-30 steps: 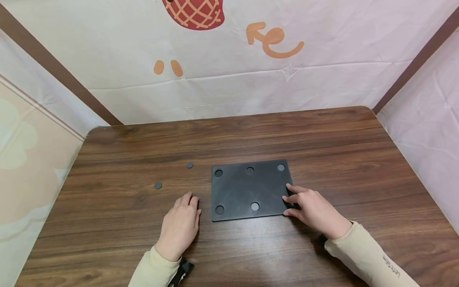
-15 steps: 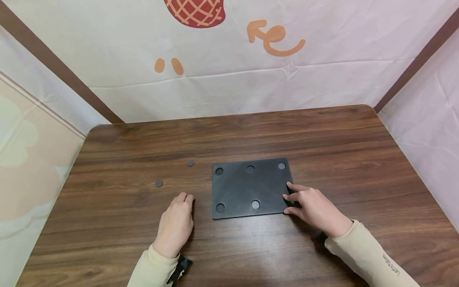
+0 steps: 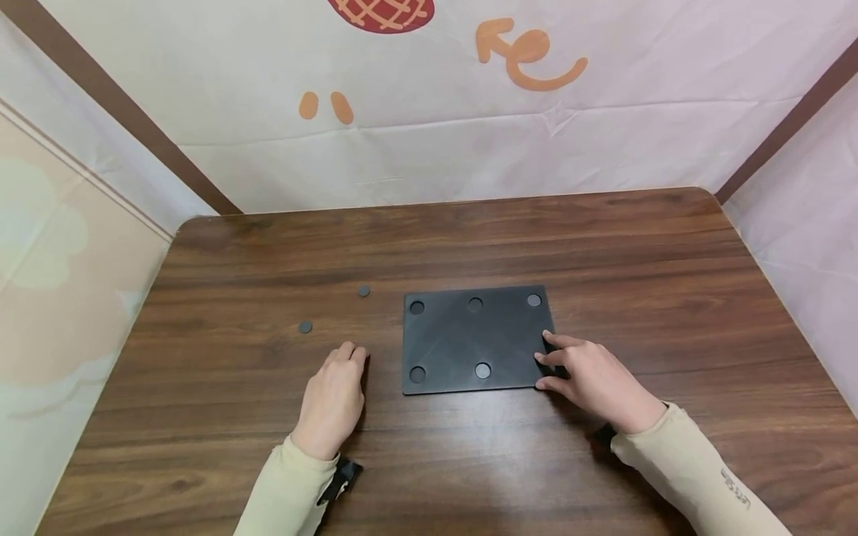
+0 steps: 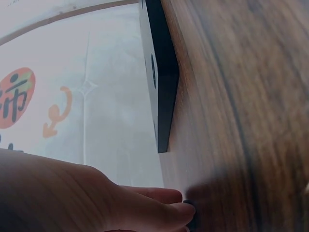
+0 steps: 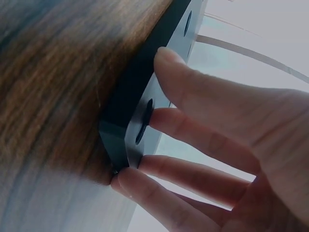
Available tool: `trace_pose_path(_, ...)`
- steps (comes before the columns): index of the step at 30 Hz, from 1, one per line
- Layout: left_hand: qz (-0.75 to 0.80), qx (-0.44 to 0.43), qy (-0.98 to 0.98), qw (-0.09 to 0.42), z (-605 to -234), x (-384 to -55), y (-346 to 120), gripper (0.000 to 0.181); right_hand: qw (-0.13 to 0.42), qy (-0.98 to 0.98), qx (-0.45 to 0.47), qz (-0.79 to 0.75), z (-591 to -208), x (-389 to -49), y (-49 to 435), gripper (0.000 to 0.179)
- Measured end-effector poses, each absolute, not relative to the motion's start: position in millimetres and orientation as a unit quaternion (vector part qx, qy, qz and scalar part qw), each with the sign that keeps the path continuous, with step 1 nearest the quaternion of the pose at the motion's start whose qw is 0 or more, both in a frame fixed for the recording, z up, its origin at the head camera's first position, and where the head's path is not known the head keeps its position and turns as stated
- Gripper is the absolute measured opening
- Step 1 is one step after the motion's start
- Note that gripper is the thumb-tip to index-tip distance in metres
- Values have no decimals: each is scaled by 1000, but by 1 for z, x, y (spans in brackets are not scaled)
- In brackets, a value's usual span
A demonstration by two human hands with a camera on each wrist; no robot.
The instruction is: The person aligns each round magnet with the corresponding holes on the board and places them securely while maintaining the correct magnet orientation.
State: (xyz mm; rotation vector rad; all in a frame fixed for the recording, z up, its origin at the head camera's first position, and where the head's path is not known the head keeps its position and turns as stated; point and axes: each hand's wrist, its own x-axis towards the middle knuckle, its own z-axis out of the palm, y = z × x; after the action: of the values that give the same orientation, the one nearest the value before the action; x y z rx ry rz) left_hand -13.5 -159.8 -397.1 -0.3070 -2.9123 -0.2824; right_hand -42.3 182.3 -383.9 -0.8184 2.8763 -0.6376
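A flat black plate (image 3: 445,339) with round recesses lies on the table; lighter grey discs fill its back right and front middle recesses. My right hand (image 3: 593,380) grips the plate's front right corner, thumb on the front edge (image 5: 145,72) and fingers around the side, partly hiding the recess there. Left of the plate, my left hand (image 3: 333,402) is low over the tabletop, its fingertips pinching a small dark disc (image 4: 191,212), mostly covered by the fingers. Two more dark grey discs, one nearer (image 3: 305,327) and one farther back (image 3: 364,291), lie beyond the left hand.
The brown wood-grain table (image 3: 637,253) has rounded back corners. A white printed cloth (image 3: 429,156) hangs behind it, with more cloth at both sides. Dark straps (image 3: 340,480) show at both wrists.
My left hand has shifted slightly left and its fingers have drawn in. The right hand keeps its place at the plate. The whole head view has tilted a little downward.
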Motion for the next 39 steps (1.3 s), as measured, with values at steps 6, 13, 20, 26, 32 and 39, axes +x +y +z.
trace_pose_path(6,-93,-111,-985,98,-397,-16,-161,22,44,940,-267,-206,-384,-43,183,31)
trace_pose_path(13,-82,-105,-986,96,-395,-19,-163,23,40,939,-270,-208,-386,-44,183,32)
trace_pose_path(20,-88,-104,-986,91,-393,-21,-164,21,38,939,-270,-209,-387,-45,183,32)
trace_pose_path(26,-93,-105,-987,75,-392,-22,-163,22,37,939,-270,-208,-388,-44,183,32)
trace_pose_path(32,-103,-104,-987,70,-390,-24,-163,14,37,940,-269,-207,-389,-44,182,32)
trace_pose_path(39,-107,-110,-986,71,-390,-23,-162,16,38,940,-269,-207,-388,-44,183,32)
